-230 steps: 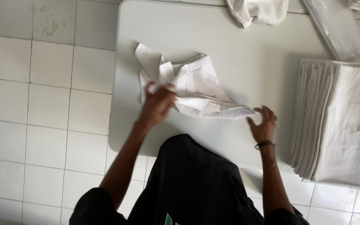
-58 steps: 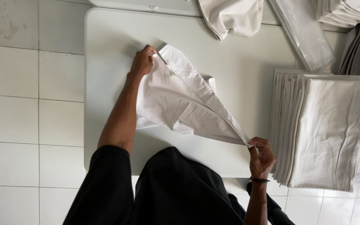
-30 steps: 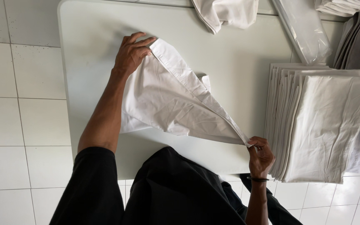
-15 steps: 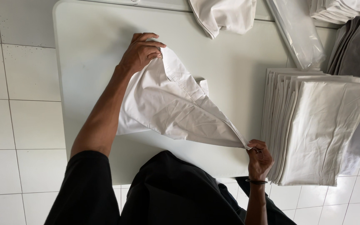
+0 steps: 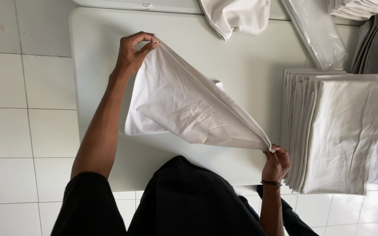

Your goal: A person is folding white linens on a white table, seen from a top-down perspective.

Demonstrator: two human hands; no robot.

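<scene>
Above a white table (image 5: pixel 250 61), a white cloth (image 5: pixel 184 105) is pinched shut at opposite corners by left hand (image 5: pixel 133 54) and right hand (image 5: pixel 276 164), stretched taut, apparently for smoothing

Single head-worn view, steeply down and close over a white table (image 5: pixel 250 78).

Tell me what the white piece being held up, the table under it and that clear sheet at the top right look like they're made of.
The white piece looks like thin woven cloth, matte, judging by its soft creases and drape. The table seems to be white plastic or laminate: smooth, rounded corners, a faint sheen. The clear sheet looks like plastic film, glossy and see-through.
</scene>
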